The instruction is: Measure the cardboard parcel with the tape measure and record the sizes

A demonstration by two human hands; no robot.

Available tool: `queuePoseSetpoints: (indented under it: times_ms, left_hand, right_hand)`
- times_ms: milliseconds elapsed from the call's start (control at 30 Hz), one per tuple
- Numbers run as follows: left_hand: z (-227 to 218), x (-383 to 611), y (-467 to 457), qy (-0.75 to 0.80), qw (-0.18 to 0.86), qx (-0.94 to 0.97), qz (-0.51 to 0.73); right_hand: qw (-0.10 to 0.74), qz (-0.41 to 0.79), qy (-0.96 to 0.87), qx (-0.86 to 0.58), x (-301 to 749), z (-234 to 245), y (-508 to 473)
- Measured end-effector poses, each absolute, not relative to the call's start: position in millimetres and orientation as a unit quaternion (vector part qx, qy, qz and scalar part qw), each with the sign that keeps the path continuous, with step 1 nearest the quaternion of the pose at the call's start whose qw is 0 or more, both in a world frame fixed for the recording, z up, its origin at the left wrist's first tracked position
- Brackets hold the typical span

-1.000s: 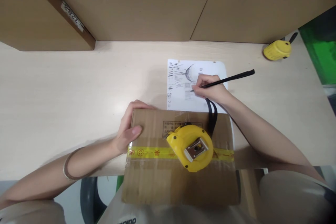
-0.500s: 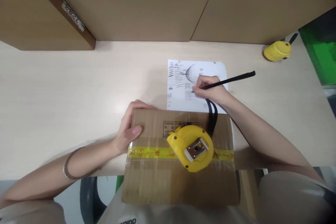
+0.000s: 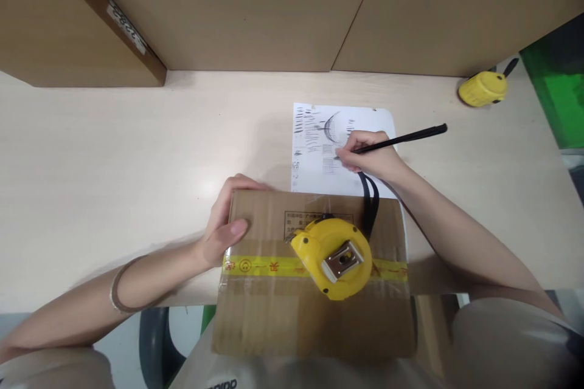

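A small cardboard box [image 3: 274, 304] sealed with yellow printed tape hangs over the near table edge. My left hand [image 3: 224, 220] grips its far left corner, fingers wrapped round the edge. On the box top rests a yellow tape measure [image 3: 332, 256] with a black wrist strap [image 3: 370, 202]. Behind the box lies a white sheet of paper [image 3: 314, 164] covered in pencil marks and small print. My right hand [image 3: 370, 157] is closed on a long black pen [image 3: 401, 137], whose tip touches the sheet near its middle.
Large cardboard boxes [image 3: 255, 6] line the back of the pale wooden table [image 3: 114, 158], with another one [image 3: 68, 24] at the far left. A second yellow tape measure [image 3: 482, 87] sits at the far right. A green object [image 3: 556, 97] stands beyond the table's right end.
The pen and my right hand have shifted slightly to the right on the sheet. The left hand, box and tape measure have stayed put.
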State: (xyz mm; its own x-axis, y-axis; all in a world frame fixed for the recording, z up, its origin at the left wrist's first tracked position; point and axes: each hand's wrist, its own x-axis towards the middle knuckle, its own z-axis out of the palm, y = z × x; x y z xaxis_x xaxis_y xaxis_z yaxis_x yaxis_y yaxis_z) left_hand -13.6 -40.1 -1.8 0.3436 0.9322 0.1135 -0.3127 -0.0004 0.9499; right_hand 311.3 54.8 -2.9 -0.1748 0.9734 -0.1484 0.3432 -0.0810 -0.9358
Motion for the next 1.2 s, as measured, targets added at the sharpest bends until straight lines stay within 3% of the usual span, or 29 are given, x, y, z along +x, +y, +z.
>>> queuePoseSetpoints:
  times_ms: [233,433,600,800,967,1200]
  left_hand:
    - [-5.3,-13.0,-41.2,0.313,0.618,0.524,0.496]
    - [-3.8,-13.5,-40.7,0.299,0.619,0.531,0.495]
    - [-4.1,-13.2,-39.8,0.299,0.624,0.527,0.493]
    - [-3.3,-12.9,-40.0,0.305,0.622,0.526,0.494]
    - [-2.9,-13.1,-39.7,0.303,0.625,0.524,0.494]
    - [-3.6,-13.7,-40.2,0.300,0.627,0.524,0.492]
  right_hand:
    - [0.262,0.519,-0.624,-0.522,314.0,6.5,59.4]
    - [0.309,0.482,-0.612,-0.546,315.5,-1.2,59.2]
    - [0.264,0.505,-0.634,-0.522,317.1,2.0,61.7]
    - [0.298,0.480,-0.620,-0.545,316.2,-0.3,60.3]
    - [0.256,0.503,-0.643,-0.518,317.6,0.8,62.5]
    - [0.265,0.489,-0.645,-0.524,319.5,-0.8,63.7]
